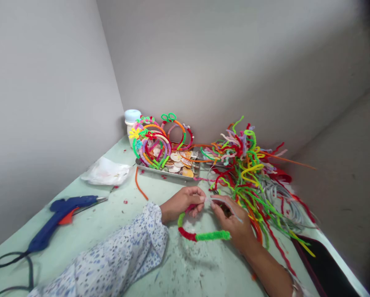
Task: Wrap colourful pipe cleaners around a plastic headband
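My left hand (182,202) is closed, with thumb and fingers pinching the upper end of a curved band (212,235). Fuzzy pipe cleaner in green, red and magenta wraps this headband-like band. It loops down and to the right, its bright green end hanging below my right hand (234,225). Between the thumb and fingers of my right hand is a pale grey-lavender pipe cleaner (224,202). Its tip reaches the band's end at my left fingertips, and its tail lies over the back of my right hand. The exact contact at the fingertips is too small to make out.
Behind my hands, a metal tray (172,175) holds decorative pieces and finished colourful headbands (152,144). A heap of pipe cleaners (247,165) lies right. A blue glue gun (58,220), plastic bag (106,172), lidded bottle (132,116) and dark phone-like object (324,268) surround the work area.
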### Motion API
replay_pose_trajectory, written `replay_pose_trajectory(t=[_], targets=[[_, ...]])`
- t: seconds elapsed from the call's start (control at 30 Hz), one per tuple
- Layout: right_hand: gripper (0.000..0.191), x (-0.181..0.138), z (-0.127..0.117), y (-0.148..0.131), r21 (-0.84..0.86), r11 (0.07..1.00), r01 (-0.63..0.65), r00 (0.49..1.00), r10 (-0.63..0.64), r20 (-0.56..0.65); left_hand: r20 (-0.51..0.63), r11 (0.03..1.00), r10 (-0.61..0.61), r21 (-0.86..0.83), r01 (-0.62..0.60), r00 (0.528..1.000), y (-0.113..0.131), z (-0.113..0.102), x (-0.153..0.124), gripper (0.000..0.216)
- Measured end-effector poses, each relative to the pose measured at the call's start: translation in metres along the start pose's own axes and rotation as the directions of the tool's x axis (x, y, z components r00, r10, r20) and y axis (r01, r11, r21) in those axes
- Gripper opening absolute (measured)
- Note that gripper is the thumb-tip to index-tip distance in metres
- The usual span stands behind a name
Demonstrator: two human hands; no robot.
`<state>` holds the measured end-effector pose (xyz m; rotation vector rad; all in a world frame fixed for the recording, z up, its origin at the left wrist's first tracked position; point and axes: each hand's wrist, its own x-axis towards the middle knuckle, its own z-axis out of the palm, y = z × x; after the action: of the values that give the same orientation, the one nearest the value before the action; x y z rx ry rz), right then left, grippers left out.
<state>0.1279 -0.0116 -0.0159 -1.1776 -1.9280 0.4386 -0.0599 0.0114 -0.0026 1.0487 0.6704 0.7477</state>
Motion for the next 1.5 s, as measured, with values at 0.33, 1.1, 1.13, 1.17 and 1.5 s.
replay_pose_trajectory(t=[0.33, 1.1, 1.13, 1.17, 1.5], targets=[[0.016, 0.003, -0.001, -0.004, -0.016, 1.0, 0.013, 0.995, -0.014, -0.094, -0.039, 0.998, -0.012, -0.061, 0.009, 0.999, -0.001, 0.001, 0.001, 0.026], [0.015, 0.001, -0.001, -0.005, -0.078, 0.959, 0.274, 0.955, -0.281, -0.097, 0.026, 0.987, 0.118, 0.104, -0.12, 0.993, -0.002, 0.006, -0.002, 0.025], [0.015, 0.0, -0.001, -0.005, -0.071, 0.958, 0.277, 0.954, -0.283, -0.098, 0.026, 0.987, 0.118, 0.109, -0.12, 0.993, -0.002, 0.006, -0.002, 0.025], [0.016, 0.0, -0.001, -0.004, -0.062, 0.959, 0.276, 0.955, -0.281, -0.097, 0.024, 0.986, 0.117, 0.115, -0.119, 0.993, -0.002, 0.006, -0.002, 0.026], [0.014, -0.002, -0.001, -0.004, -0.019, 0.97, 0.241, 0.965, -0.242, -0.102, 0.013, 0.982, 0.122, 0.144, -0.123, 0.992, -0.002, 0.007, -0.002, 0.027]])
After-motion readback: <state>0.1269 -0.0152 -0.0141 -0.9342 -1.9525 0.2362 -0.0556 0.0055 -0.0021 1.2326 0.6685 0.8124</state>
